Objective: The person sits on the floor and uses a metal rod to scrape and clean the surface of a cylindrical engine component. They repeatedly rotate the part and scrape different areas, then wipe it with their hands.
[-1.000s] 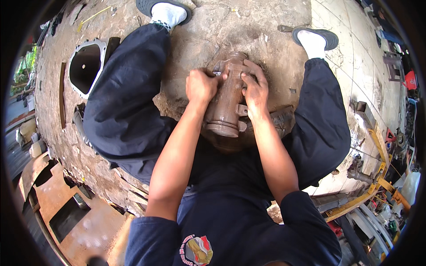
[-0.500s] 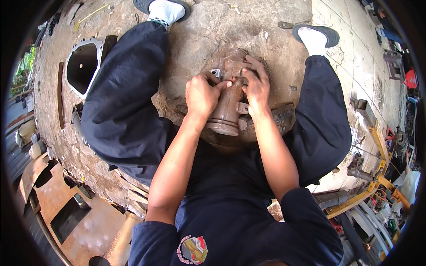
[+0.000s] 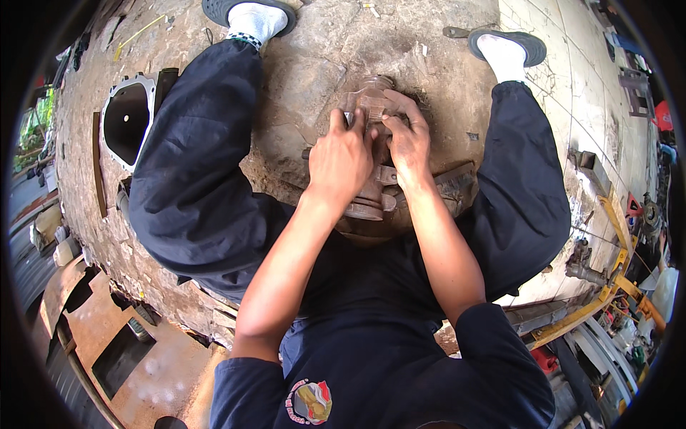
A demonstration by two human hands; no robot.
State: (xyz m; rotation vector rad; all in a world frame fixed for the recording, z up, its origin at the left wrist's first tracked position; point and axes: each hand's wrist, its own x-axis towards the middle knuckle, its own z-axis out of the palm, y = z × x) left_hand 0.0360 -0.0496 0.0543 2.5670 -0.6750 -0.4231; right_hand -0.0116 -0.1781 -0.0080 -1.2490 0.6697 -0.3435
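A rusty, cylindrical metal housing (image 3: 366, 207) lies lengthwise on the floor between my legs, its round end toward me and a narrower ribbed end away. My left hand (image 3: 337, 161) lies over its left side and middle, back up, fingers bent round it. Along the right side, my right hand (image 3: 412, 143) curls over the housing, with thumb and fingertips close together near its middle. Whatever may be between the fingertips is hidden by the hands. A small bracket lug (image 3: 386, 176) sticks out from the housing beside my right wrist.
An open grey metal casing (image 3: 128, 121) stands left of my left leg, near a long flat bar (image 3: 98, 164). A flat tool (image 3: 457, 32) lies by my right foot. Yellow metal framing (image 3: 572, 322) and assorted parts crowd the right; a rusty cut-out panel (image 3: 164, 365) lies lower left.
My left hand has moved forward and right, turning back-up, and now covers more of the housing. My right hand stays near the same spot with its fingers slightly shifted. The view tilts a little.
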